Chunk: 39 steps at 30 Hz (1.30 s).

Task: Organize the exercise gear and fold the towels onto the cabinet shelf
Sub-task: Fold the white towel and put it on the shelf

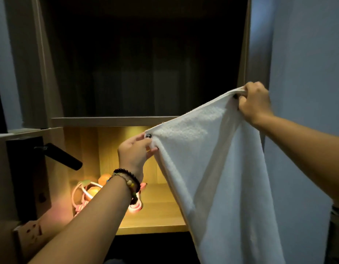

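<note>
Black door handle [60,156] juts out at the far left, above a wall socket [30,232]. Next comes the lit wooden shelf [155,218], where pink exercise gear [83,197] lies coiled around orange balls [104,179]. In front of it, the left hand [135,152], beaded bracelets [129,182] on its wrist, pinches one top corner of the white towel [218,178]. The right hand [255,102], raised higher, grips the other corner, so the towel hangs spread before the cabinet.
</note>
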Motion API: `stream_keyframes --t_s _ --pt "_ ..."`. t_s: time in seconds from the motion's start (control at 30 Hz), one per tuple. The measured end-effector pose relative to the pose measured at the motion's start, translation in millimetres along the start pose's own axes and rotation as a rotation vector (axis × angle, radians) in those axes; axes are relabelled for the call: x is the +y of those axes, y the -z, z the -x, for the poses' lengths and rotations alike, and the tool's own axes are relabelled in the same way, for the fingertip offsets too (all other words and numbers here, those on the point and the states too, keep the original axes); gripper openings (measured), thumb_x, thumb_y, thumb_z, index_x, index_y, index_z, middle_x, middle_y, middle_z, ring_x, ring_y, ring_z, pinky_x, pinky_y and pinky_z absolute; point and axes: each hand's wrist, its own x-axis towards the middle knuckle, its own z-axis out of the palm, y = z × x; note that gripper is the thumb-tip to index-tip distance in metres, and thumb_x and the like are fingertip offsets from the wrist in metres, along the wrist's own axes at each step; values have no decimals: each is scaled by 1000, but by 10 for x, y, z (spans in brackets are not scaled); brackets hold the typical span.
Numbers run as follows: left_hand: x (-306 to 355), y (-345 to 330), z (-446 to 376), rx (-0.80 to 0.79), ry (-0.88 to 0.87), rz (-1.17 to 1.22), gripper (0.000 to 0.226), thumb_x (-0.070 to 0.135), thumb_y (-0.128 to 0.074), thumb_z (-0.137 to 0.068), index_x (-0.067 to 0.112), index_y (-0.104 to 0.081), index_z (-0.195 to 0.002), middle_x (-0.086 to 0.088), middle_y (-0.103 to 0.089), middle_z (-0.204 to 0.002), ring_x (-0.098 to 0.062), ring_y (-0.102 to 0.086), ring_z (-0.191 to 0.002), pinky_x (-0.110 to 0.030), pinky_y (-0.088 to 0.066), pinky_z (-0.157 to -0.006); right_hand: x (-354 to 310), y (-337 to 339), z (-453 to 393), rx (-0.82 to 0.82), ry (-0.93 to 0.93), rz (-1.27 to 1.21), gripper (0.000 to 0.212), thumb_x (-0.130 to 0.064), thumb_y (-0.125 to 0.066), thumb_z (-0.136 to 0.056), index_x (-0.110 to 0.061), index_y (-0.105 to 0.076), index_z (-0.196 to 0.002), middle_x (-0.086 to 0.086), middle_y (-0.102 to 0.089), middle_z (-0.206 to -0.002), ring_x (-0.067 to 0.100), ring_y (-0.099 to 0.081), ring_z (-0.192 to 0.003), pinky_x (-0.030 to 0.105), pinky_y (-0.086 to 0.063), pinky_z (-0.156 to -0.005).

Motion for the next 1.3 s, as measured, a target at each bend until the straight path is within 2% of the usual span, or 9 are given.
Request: stream_keyframes --t_s 0.13,0.33,0.47,0.7,0.87,1.0,1.1,1.2,1.3 --pt "168 275 297 22 132 266 15 -3 -58 -87 -1 -65 -101 -10 -66 -96 -15 -66 -77 -19 -56 -59 -281 -48 -80 -47 100 38 19 -16 -49 -92 -4 -55 -106 21 -51 -117 44 -53 -101 47 -44 -80" --pt "-61 1211 518 297 106 207 12 -3 -57 -87 6 -66 -90 3 -70 -63 -4 -65 -56 -13 -52 -52 -980 -898 551 -290 151 -117 16 -17 -54 -92 -6 -63 -101 16 -59 -111 33 -57 -101 44 -50 -85" --pt "-443 1878 757 456 176 109 18 -2 -56 -88 9 -68 -98 -3 -71 -88 -9 -66 -75 -13 -52 -53 -1358 -1579 1194 -562 159 -263 16 -13 -56 -91 -1 -64 -98 18 -61 -107 33 -59 -98 43 -51 -82" --pt "-981 2637 1090 549 439 -23 26 1 -55 -88 7 -65 -112 -8 -69 -103 -19 -63 -92 -29 -48 -70 -1838 -2463 2114 -862 246 -375 18 -4 -48 -89 -13 -52 -74 12 -53 -91 25 -49 -83 28 -25 -62" --pt "-1263 2860 1053 376 714 -127 26 0 -44 -83 6 -68 -91 -9 -67 -86 -20 -55 -74 -30 -42 -65 -1867 -3026 2728 -1019 240 -386 25 -11 -51 -86 5 -62 -101 27 -57 -111 43 -53 -106 40 -40 -92" --pt "-1440 2911 815 195 870 -279 9 18 -54 -67 10 -49 -67 -9 -51 -67 -21 -46 -62 -29 -33 -59 -1850 -3225 3010 -1065 247 -487 20 -9 -51 -83 1 -66 -92 20 -61 -100 31 -54 -96 24 -27 -69" --pt "-1753 2985 505 73 1028 -294 31 23 -67 -56 8 -52 -78 -14 -48 -72 -23 -42 -64 -31 -32 -60 -1758 -3343 3166 -1073 255 -521 13 2 -56 -80 6 -67 -87 21 -63 -96 31 -54 -95 25 -29 -69" --pt "-2145 2874 265 -175 1132 -457 30 44 -57 -87 14 -61 -85 -1 -64 -81 -19 -58 -71 -28 -40 -65 -1690 -3371 3262 -1104 207 -584 15 4 -57 -80 4 -69 -89 18 -64 -95 30 -54 -94 29 -34 -73" --pt "-2447 2570 69 -262 1106 -306 46 48 -46 -96 12 -64 -118 -9 -70 -114 -26 -68 -104 -40 -50 -95 -1607 -3428 3325 -1156 213 -632 23 2 -57 -81 -3 -70 -99 14 -63 -104 25 -52 -101 30 -40 -87"
